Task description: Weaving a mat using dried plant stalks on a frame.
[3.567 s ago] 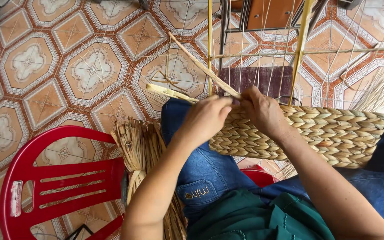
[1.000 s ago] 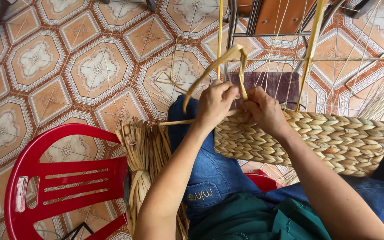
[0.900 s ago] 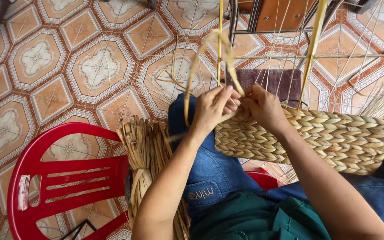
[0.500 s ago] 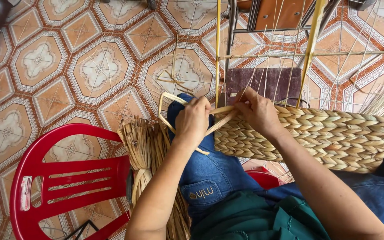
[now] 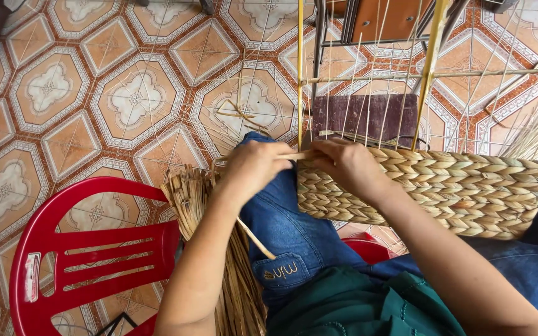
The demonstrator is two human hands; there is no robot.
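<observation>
at frame centre the left hand and right hand were both pinched shut on a light, pliable straw strand at the stiff woven basket edge; it looked best gripped close to the weave.

patterned orange-and-white floor tiles — red plastic chair at left

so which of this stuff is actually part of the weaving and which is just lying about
In use:
- left hand, pulling a flat straw strand
- right hand, pressed on the woven basket
- thin upright stakes rising from the basket
- bundle of dry straw beside the knee

Lying about:
- red plastic chair
- dark mat on the tiled floor
</observation>
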